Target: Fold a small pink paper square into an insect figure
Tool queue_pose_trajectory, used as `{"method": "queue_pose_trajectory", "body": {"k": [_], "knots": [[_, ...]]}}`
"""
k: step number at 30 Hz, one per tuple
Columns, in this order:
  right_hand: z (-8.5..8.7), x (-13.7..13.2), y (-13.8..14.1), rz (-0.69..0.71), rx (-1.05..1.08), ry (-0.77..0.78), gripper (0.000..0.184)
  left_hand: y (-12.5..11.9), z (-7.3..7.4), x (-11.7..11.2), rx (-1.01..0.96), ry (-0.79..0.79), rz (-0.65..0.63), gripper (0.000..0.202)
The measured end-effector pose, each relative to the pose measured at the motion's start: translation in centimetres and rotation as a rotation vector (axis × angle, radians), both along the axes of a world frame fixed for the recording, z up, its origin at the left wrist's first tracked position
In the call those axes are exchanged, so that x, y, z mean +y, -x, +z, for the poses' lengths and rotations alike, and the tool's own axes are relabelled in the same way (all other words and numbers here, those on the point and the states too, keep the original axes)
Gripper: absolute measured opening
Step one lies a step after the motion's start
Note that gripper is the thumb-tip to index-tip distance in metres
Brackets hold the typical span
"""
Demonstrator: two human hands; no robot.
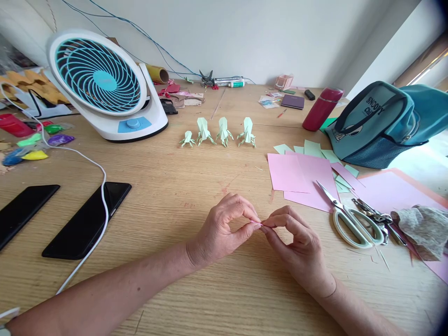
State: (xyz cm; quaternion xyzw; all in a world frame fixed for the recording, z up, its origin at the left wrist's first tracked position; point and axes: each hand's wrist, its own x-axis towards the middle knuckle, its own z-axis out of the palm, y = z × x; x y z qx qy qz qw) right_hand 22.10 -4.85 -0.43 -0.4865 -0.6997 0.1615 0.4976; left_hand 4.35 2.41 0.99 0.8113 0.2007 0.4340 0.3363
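Note:
My left hand (224, 226) and my right hand (297, 242) meet fingertip to fingertip above the wooden table (196, 186). Between their pinched thumbs and fingers is a tiny piece of pink paper (261, 224), mostly covered by the fingertips, so its shape cannot be made out. To the right of my right hand lie sheets of pink paper (289, 172) over several light green paper pieces (312, 148). White-handled scissors (353, 226) rest partly on the pink paper. Farther back, folded green paper figures (223, 130) stand in a row.
A white and blue fan (105, 79) stands at the left, behind two black phones (87, 221) crossed by a white cable (104, 186). On the right are a red bottle (322, 109), a teal bag (378, 126), a bunch of keys (383, 219) and a grey cloth (422, 228).

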Motion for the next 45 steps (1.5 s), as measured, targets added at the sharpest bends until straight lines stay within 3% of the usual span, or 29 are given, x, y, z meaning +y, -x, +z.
{"method": "queue_pose_trajectory", "body": {"k": [11,18,45], "knots": [[0.11,-0.15,-0.09,0.014,-0.039,-0.014,0.017,0.19,-0.17,0.01,0.093,-0.176,-0.003,0.01],[-0.08,-0.1,0.14,0.004,-0.118,-0.041,0.016,0.14,-0.22,-0.51,0.133,-0.181,0.022,0.013],[-0.11,0.14,-0.64,-0.012,-0.065,0.006,0.011,0.21,0.09,-0.22,0.128,-0.206,0.148,0.009]]}}
